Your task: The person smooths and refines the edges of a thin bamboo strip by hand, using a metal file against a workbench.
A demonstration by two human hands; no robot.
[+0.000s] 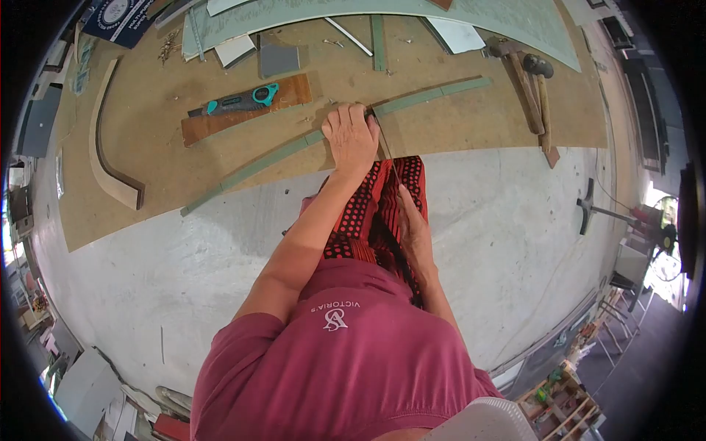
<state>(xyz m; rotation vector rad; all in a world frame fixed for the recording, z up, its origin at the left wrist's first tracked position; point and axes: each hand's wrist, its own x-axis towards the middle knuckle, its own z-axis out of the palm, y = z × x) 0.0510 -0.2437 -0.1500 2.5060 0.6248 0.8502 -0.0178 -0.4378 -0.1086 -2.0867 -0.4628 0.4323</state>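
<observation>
A long, narrow green strip [276, 156] lies in a shallow curve along the near edge of the brown work surface. My left hand [351, 140] is closed over its middle, fingers wrapped on the far side. Close beside the left thumb, a thin blade-like tool [389, 156], seen nearly edge-on, crosses the strip and runs back toward my body. Its near end reaches my right hand [416, 234], which is closed around it low in front of my trousers. The fingers there are partly hidden, and the tool's exact kind cannot be made out.
A teal-and-black utility knife [243, 100] rests on a brown wood piece [294, 90]. To the left lies a curved wooden piece [103, 140]. Hammers [540, 67] lie at the right. A large pale green sheet [471, 23] and several offcuts are at the back.
</observation>
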